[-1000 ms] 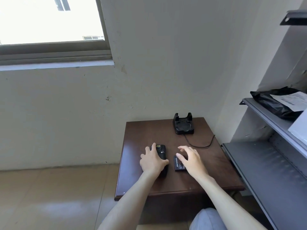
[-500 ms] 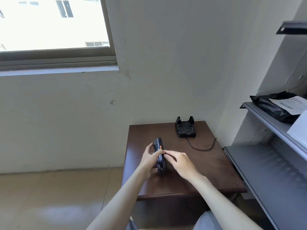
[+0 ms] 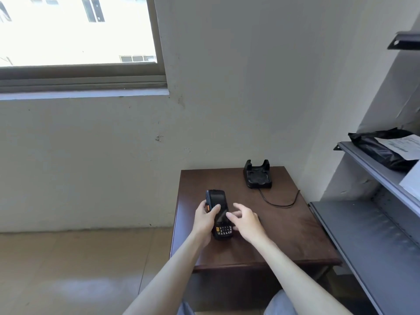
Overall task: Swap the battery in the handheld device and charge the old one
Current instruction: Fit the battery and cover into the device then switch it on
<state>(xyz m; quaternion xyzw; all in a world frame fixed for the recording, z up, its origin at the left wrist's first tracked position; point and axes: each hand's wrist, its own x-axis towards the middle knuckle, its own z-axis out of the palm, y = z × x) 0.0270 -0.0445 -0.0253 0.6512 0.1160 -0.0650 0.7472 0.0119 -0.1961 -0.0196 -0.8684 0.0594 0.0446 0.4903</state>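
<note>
Black handheld device (image 3: 218, 213) lower centre of frame, screen and keypad up, gripped around its side by left hand (image 3: 205, 220), thumb across the screen. Right hand (image 3: 246, 220) just beside it, fingers spread and loose, holding nothing. Spare battery possibly hidden under that hand; not visible. Charging cradle (image 3: 257, 176) empty at upper centre, far edge of brown wooden table (image 3: 295, 235), cable (image 3: 280, 200) trailing right. Swap status unclear; charging step evidently still ahead.

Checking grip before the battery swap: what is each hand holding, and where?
The left hand grips the device around its middle, thumb across the screen. The right hand is open beside it, holding nothing.
</note>
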